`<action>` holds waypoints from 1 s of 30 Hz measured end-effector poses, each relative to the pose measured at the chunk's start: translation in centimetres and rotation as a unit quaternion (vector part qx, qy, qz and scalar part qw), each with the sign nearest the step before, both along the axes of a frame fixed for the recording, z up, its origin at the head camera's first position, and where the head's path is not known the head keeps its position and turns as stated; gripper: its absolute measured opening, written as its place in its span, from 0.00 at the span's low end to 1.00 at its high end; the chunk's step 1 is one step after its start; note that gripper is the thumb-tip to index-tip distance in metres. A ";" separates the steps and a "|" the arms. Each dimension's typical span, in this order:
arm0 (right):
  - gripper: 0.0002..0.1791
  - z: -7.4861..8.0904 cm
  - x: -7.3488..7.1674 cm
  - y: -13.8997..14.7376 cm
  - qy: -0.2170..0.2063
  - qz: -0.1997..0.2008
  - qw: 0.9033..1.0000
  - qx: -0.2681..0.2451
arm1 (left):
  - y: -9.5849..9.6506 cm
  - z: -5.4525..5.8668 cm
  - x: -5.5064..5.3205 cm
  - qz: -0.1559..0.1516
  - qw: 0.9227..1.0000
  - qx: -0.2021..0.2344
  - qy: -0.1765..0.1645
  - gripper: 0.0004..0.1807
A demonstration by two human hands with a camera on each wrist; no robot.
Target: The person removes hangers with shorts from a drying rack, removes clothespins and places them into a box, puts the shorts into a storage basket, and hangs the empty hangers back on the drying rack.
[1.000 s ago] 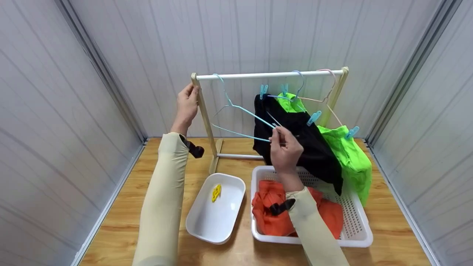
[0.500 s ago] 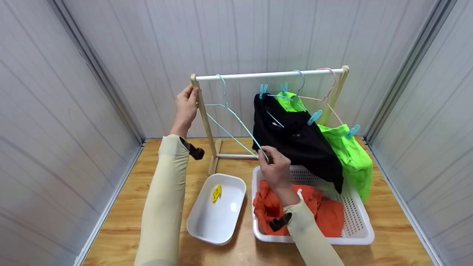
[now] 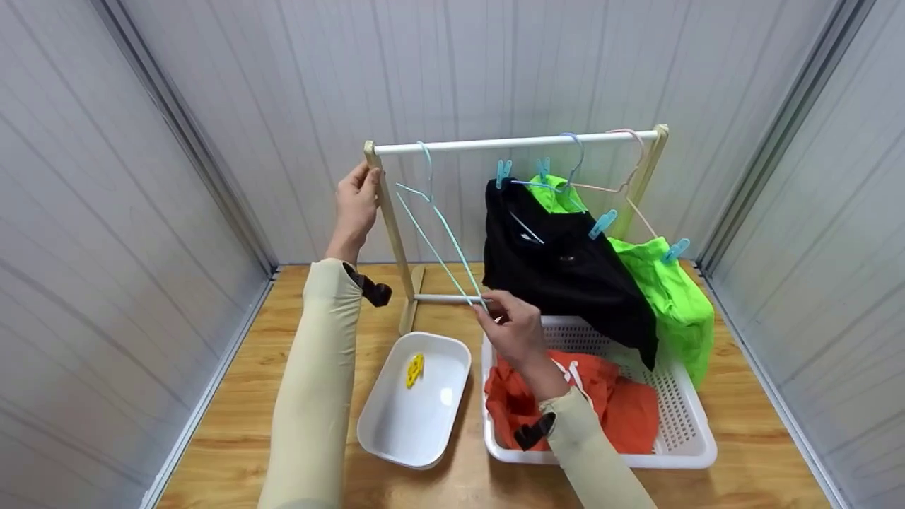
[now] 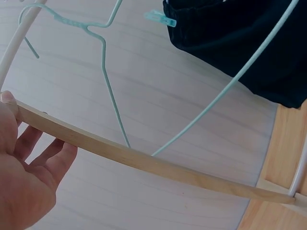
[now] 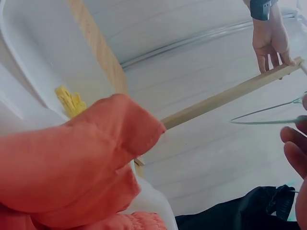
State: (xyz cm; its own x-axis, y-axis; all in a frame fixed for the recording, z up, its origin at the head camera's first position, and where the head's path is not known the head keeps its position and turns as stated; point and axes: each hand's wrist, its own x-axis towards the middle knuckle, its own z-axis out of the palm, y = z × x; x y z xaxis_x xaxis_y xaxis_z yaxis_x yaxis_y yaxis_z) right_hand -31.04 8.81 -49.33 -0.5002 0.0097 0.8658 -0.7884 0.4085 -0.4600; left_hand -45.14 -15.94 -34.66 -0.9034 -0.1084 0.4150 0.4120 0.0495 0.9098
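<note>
My left hand (image 3: 357, 201) grips the upper part of the rack's left wooden post (image 4: 129, 155), thumb on one side and fingers on the other. With thumb and fingers, my right hand (image 3: 512, 325) pinches the lower end of a light-blue wire clothes hanger (image 3: 452, 240). Its hook (image 3: 427, 159) hangs over the white rail (image 3: 488, 144) near the left end, and no garment is on it. The hanger slants down toward me, its far corner close to the left post. Below my right forearm, an orange garment (image 3: 629, 410) with white markings lies in a white perforated basket (image 3: 700, 452).
Farther right on the rail hang a black garment (image 3: 565, 283) and a bright green garment (image 3: 682, 318), held by blue clothespins (image 3: 603, 224). A white tub (image 3: 413, 431) with yellow clothespins (image 3: 415, 370) stands left of the basket. Panel walls enclose the wooden surface.
My right hand has moved down and left, pulling the hanger's near end with it, so the hanger has turned and now points toward me. My left hand stays on the post.
</note>
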 end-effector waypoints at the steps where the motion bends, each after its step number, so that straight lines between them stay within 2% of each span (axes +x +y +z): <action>1: 0.11 0.1 -0.1 -0.1 -0.001 0.010 1.000 0.005 | -0.1 0.1 -0.1 -0.001 1.000 0.003 0.001 0.18; 8: 0.07 0.4 0.1 -0.8 -0.042 0.063 0.995 0.064 | -0.6 0.0 0.1 0.010 1.000 0.012 0.003 0.17; 12: 0.05 0.4 0.4 -0.2 -0.045 0.042 0.994 0.093 | -0.6 0.1 0.1 0.011 1.000 0.016 0.002 0.17; 14: 0.02 0.6 0.7 0.4 -0.023 -0.003 0.995 0.102 | -0.5 0.0 0.1 0.008 1.000 0.015 0.000 0.17; 17: 0.01 1.3 1.3 1.8 0.013 -0.095 0.991 0.096 | -0.2 0.0 0.1 0.001 1.000 0.011 -0.002 0.18; 20: 0.04 2.2 2.0 3.6 0.040 -0.194 0.978 0.058 | 0.0 -0.1 0.0 -0.002 1.000 0.003 -0.001 0.19; 23: 0.06 3.4 2.8 5.9 0.048 -0.265 0.963 0.002 | 0.0 -0.1 0.0 -0.001 1.000 -0.002 0.001 0.19; 26: 0.09 4.5 3.3 8.3 0.023 -0.317 0.947 -0.039 | 0.0 -0.1 -0.1 0.001 1.000 -0.003 0.009 0.18; 30: 0.18 5.6 3.6 11.1 -0.084 -0.377 0.921 -0.040 | -0.1 0.0 -0.1 -0.001 1.000 -0.003 0.019 0.16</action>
State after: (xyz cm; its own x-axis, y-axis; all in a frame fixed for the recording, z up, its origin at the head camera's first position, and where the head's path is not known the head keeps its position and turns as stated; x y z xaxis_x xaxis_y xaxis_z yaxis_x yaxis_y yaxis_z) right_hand -27.39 19.89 -43.71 -0.4514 0.4698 0.7586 -0.2091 0.7708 -0.6018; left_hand -45.23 -16.05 -34.71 -0.8868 -0.1045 0.4501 0.4470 0.0532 0.8930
